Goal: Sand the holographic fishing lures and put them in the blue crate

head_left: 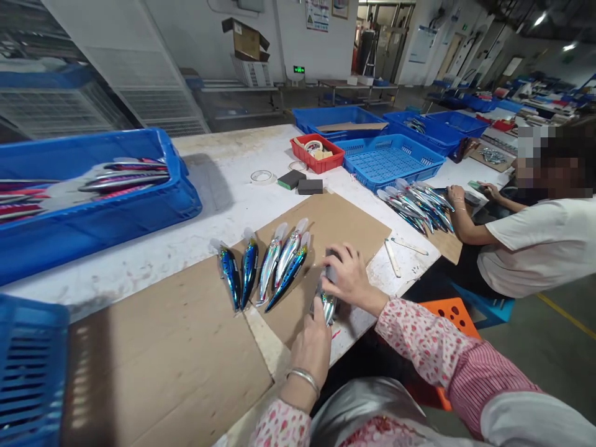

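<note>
My left hand (311,344) is closed on the near end of a silvery fishing lure (328,305), which lies low over the table's near edge. Above the same lure, my right hand (350,276) grips a dark grey block (331,254) that looks like a sanding sponge; the fingers hide most of it. To the left, several finished-looking lures lie side by side on cardboard (344,214), among them a blue one (249,267) and a silver one (270,264). Their clear lips point away from me.
A blue crate (186,198) of lures stands left, another blue crate (32,366) nearer. Two dark sanding blocks (310,187), a tape roll (261,177) and a red basket (321,162) sit beyond. At right, a co-worker (535,242) works beside piled lures (416,205).
</note>
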A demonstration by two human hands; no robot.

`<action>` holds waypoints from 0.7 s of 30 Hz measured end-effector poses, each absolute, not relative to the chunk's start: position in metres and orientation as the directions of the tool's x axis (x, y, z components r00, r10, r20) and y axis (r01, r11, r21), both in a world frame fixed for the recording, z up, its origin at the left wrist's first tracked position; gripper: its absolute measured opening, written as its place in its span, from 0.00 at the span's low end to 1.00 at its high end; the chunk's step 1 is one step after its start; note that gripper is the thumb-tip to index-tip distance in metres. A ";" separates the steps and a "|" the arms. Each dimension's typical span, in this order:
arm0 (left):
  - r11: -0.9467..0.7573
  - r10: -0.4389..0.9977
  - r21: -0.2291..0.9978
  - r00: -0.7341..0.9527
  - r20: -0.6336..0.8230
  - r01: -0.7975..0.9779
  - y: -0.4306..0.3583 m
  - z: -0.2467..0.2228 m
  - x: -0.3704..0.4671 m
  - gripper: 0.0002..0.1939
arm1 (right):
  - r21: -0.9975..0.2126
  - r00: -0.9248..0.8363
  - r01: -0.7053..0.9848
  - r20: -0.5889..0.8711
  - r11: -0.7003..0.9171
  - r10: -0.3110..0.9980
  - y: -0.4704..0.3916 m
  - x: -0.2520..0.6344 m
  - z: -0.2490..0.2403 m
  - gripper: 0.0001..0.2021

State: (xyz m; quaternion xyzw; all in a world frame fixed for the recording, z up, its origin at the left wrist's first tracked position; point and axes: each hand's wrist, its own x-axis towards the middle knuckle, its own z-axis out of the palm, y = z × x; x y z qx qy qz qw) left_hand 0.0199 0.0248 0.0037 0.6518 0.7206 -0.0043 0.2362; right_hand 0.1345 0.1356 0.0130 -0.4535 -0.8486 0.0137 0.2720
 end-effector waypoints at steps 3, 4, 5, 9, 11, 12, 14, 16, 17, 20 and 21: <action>0.148 0.949 0.332 -0.040 -0.313 0.932 0.023 0.002 0.019 0.31 | -0.252 -0.388 0.801 0.474 0.544 0.791 0.153 0.145 0.016 0.12; 0.145 0.953 0.353 -0.035 -0.300 0.924 0.022 0.002 0.018 0.32 | -0.266 -0.327 0.828 0.487 0.494 0.810 0.162 0.151 0.018 0.12; 0.140 0.957 0.373 -0.028 -0.289 0.917 0.021 0.001 0.018 0.32 | -0.293 -0.254 0.849 0.502 0.439 0.827 0.170 0.155 0.021 0.12; 0.166 0.953 0.391 -0.045 -0.300 0.905 0.017 -0.003 0.018 0.33 | -0.384 -0.158 0.830 0.535 0.405 0.830 0.174 0.158 0.026 0.11; 0.183 0.949 0.394 -0.057 -0.310 0.901 0.016 -0.004 0.020 0.33 | -0.372 -0.209 0.814 0.527 0.445 0.823 0.157 0.147 0.021 0.11; 0.187 0.949 0.397 -0.060 -0.311 0.898 0.016 -0.004 0.020 0.33 | -0.367 -0.238 0.808 0.513 0.462 0.824 0.147 0.140 0.018 0.12; 0.196 0.945 0.401 -0.064 -0.320 0.895 0.017 -0.004 0.020 0.33 | -0.360 -0.319 0.779 0.478 0.514 0.819 0.131 0.129 0.011 0.12; 0.199 0.945 0.413 -0.061 -0.322 0.889 0.017 -0.003 0.018 0.32 | -0.368 -0.384 0.738 0.459 0.565 0.801 0.129 0.126 0.006 0.13; 0.194 0.947 0.436 -0.052 -0.317 0.879 0.017 -0.002 0.016 0.32 | -0.377 -0.378 0.736 0.461 0.563 0.803 0.134 0.129 0.005 0.13; 0.161 0.965 0.632 0.014 -0.263 0.758 0.013 0.002 0.009 0.31 | -0.462 -0.166 0.787 0.481 0.410 0.861 0.165 0.148 0.007 0.11; 0.164 0.968 0.726 0.033 -0.249 0.668 0.012 0.003 0.007 0.31 | -0.515 -0.076 0.781 0.485 0.354 0.871 0.176 0.154 0.008 0.10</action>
